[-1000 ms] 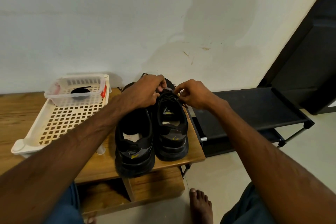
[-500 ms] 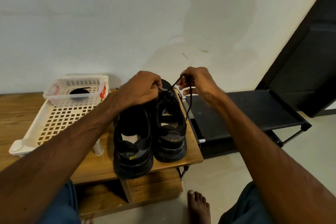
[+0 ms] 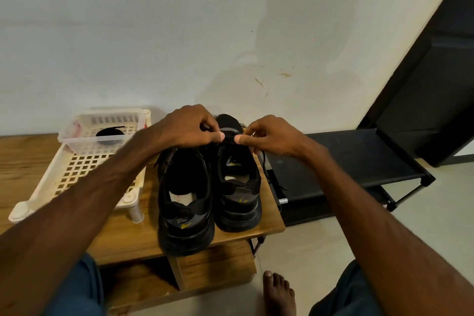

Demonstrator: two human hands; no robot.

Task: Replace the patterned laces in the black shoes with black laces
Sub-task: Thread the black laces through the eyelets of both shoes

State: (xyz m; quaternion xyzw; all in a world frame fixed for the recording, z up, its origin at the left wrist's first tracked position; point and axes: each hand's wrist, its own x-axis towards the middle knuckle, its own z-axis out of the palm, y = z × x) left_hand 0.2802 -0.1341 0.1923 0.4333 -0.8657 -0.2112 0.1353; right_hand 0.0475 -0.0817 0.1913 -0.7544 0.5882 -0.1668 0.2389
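Right hand (image 3: 272,137) dropped beside left hand (image 3: 189,128), fingers (image 3: 218,136) of both pinching black lace (image 3: 264,164) over the shoe (image 3: 238,187).

The shoes (image 3: 186,213) under my hands were black, with grey heel panels and small yellow marks. The lace (image 3: 264,161) below my right hand (image 3: 269,136) was black; the speckled lace (image 3: 242,125) beyond it was black and white. Left of my left hand (image 3: 189,128), the rack (image 3: 77,172) was cream, gridded with square holes, on a brown wood-grain table (image 3: 23,161).
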